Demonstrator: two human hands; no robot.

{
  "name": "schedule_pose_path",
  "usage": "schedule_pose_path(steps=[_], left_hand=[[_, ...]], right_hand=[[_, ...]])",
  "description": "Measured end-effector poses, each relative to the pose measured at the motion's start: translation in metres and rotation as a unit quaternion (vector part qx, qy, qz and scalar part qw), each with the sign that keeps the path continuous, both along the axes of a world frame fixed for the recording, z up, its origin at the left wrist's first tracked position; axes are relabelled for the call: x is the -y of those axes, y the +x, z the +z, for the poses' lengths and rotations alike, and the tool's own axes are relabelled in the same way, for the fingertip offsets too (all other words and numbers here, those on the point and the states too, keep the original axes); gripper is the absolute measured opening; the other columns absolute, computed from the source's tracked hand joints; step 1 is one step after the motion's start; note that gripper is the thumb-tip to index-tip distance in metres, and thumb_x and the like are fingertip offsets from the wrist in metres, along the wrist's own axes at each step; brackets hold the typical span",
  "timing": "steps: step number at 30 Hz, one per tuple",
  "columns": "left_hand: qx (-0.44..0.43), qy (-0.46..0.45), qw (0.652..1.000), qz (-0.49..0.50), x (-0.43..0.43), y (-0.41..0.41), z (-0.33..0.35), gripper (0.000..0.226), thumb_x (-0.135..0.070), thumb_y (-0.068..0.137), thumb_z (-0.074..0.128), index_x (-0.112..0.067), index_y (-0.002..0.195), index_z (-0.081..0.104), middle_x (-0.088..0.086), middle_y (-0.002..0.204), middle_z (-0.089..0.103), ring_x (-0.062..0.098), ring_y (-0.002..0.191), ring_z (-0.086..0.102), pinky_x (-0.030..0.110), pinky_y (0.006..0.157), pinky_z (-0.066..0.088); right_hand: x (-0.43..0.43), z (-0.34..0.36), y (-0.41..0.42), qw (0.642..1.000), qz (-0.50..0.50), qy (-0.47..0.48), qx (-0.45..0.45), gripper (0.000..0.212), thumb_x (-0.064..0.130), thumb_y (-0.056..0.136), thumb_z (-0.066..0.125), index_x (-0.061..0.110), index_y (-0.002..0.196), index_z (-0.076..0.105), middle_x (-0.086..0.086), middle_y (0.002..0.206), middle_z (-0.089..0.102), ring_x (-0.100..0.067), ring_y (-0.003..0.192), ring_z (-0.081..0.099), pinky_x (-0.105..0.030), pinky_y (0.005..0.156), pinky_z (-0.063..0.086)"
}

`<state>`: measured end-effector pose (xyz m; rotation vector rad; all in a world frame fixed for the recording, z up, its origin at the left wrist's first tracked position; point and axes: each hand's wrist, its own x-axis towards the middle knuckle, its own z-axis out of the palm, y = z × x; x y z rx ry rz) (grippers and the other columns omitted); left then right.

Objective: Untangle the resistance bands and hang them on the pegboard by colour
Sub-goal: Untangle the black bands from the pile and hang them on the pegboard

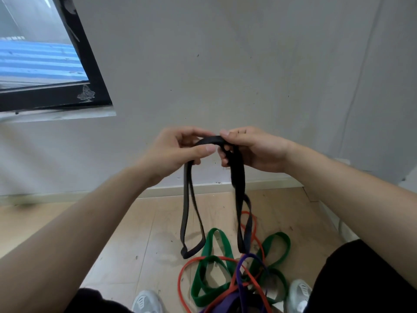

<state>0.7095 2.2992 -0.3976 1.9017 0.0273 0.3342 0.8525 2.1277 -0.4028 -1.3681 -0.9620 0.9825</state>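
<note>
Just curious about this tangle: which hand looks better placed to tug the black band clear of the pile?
Probably the right hand: the black band strands below it run into the pile by the purple band, while the loop under the left hand hangs free.

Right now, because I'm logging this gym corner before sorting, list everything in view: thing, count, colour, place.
black band: at least one, black, held up mid-frame, loops hanging toward the floor
green bands: count unclear, green, tangled on the floor between the shoes
red band: at least one, red, in the same tangle
purple band: at least one, purple, in the tangle, near edge
window: one, black frame, upper left
wall: one, pale grey, ahead
floor: one, light wood, below
shoes: two, pale grey, bottom edge
clothing: black, over both legs, bottom corners
left hand: one, fingers gripping the black band's top
right hand: one, fingers gripping the same top beside it
</note>
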Motion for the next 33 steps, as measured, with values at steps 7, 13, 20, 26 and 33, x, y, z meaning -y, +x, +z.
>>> schedule_pose_path(steps=[7, 13, 20, 26, 33], left_hand=[[0.060, 0.006, 0.997, 0.048, 0.010, 0.007, 0.000, 0.017, -0.009, 0.091, 0.070, -0.010, 0.107, 0.076, 0.003, 0.092, 0.077, 0.009, 0.076, 0.063, 0.022, 0.068, 0.051], [0.114, -0.035, 0.984, 0.133, 0.004, 0.006, 0.006, 0.016, -0.010, 0.093, 0.068, -0.006, 0.107, 0.074, -0.011, 0.071, 0.068, 0.005, 0.063, 0.059, 0.019, 0.067, 0.050], [0.138, -0.116, 0.969, 0.169, -0.016, -0.001, 0.010, 0.017, -0.011, 0.095, 0.066, -0.007, 0.110, 0.073, -0.008, 0.075, 0.068, 0.011, 0.068, 0.058, 0.022, 0.073, 0.052], [0.072, -0.122, 0.982, 0.126, -0.032, -0.006, 0.003, 0.024, -0.012, 0.091, 0.069, -0.006, 0.115, 0.071, 0.001, 0.080, 0.063, 0.016, 0.070, 0.055, 0.027, 0.073, 0.049], [-0.008, -0.092, 0.995, 0.046, -0.018, -0.003, -0.005, 0.037, -0.021, 0.076, 0.084, -0.013, 0.110, 0.073, -0.002, 0.070, 0.061, 0.016, 0.062, 0.053, 0.024, 0.065, 0.049]], right_hand=[[-0.003, -0.004, 0.002, 1.000, 0.014, -0.019, 0.004, 0.037, 0.040, 0.097, 0.054, 0.004, 0.105, 0.058, -0.007, 0.089, 0.066, -0.027, 0.094, 0.068, -0.047, 0.105, 0.048], [-0.002, -0.015, 0.005, 0.995, 0.065, -0.076, 0.024, 0.035, 0.046, 0.098, 0.046, 0.017, 0.080, 0.056, -0.012, 0.110, 0.068, -0.033, 0.124, 0.060, -0.051, 0.111, 0.039], [0.001, -0.024, 0.016, 0.992, 0.066, -0.104, -0.002, 0.035, 0.040, 0.100, 0.048, 0.014, 0.079, 0.059, -0.014, 0.100, 0.066, -0.033, 0.108, 0.063, -0.054, 0.111, 0.042], [0.006, -0.021, 0.023, 0.997, -0.003, -0.083, -0.007, 0.029, 0.035, 0.097, 0.058, 0.015, 0.076, 0.056, -0.008, 0.083, 0.060, -0.027, 0.082, 0.061, -0.049, 0.100, 0.046], [0.006, -0.013, 0.016, 0.998, -0.014, -0.029, -0.044, 0.027, 0.035, 0.093, 0.059, 0.016, 0.079, 0.046, -0.006, 0.076, 0.054, -0.026, 0.077, 0.052, -0.042, 0.090, 0.047]])
